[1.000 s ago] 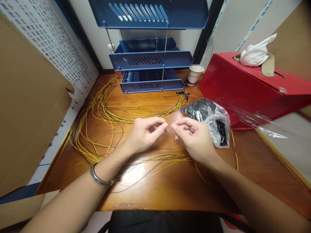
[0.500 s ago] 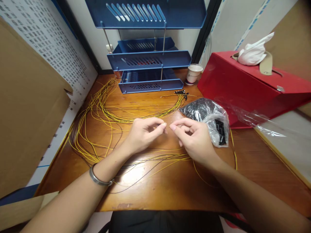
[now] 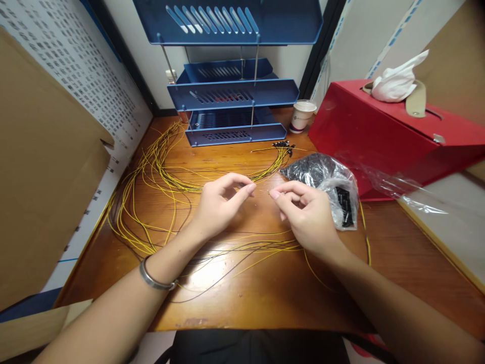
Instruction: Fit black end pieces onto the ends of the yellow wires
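Observation:
Over the middle of the wooden desk (image 3: pixel 265 288), my left hand (image 3: pixel 220 205) and my right hand (image 3: pixel 305 212) face each other, both pinched at the fingertips. A thin yellow wire end (image 3: pixel 262 191) spans the small gap between the two pinches. What else the fingers hold is too small to see. Many long yellow wires (image 3: pixel 151 202) loop across the desk to the left and under my wrists. Just right of my right hand lies a clear plastic bag of small black parts (image 3: pixel 329 182).
A blue stacked letter tray (image 3: pixel 231 96) stands at the back, with a paper cup (image 3: pixel 302 116) beside it. A red box (image 3: pixel 382 136) topped with tissue fills the right. Cardboard (image 3: pixel 45 167) leans on the left. A wire bundle with black ends (image 3: pixel 282 146) lies behind my hands.
My fingertips have drawn slightly apart and lifted a little toward the back of the desk. The left thumb and forefinger have opened somewhat around the wire.

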Tool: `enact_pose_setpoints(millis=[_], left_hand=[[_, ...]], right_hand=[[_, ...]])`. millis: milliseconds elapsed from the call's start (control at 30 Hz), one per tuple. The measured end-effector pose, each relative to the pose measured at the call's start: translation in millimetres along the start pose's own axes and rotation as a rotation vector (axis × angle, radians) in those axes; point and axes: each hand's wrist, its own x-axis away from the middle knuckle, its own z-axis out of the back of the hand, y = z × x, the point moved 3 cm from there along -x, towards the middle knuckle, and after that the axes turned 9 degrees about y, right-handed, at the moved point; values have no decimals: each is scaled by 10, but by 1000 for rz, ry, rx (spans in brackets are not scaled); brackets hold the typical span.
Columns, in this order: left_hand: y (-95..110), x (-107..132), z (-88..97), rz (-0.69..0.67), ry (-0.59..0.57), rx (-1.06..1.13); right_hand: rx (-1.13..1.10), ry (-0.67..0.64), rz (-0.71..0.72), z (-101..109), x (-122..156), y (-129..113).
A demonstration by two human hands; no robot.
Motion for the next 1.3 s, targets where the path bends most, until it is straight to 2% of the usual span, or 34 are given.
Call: enact_pose_setpoints(millis=[267, 500, 800, 1067, 1300], left_hand=[[-10, 11, -26, 9, -59, 7], [89, 3, -15, -135, -100, -157], [138, 12, -6, -222, -99, -193], [136, 14, 5, -232, -68, -212], [144, 27, -6, -267, -86, -220]], right_hand=[[2, 5, 15, 4, 3, 5], [-2, -20, 13, -4, 8, 4], [-15, -49, -4, -7, 6, -8], [-17, -48, -11, -5, 3, -6], [-12, -45, -26, -4, 2, 1]])
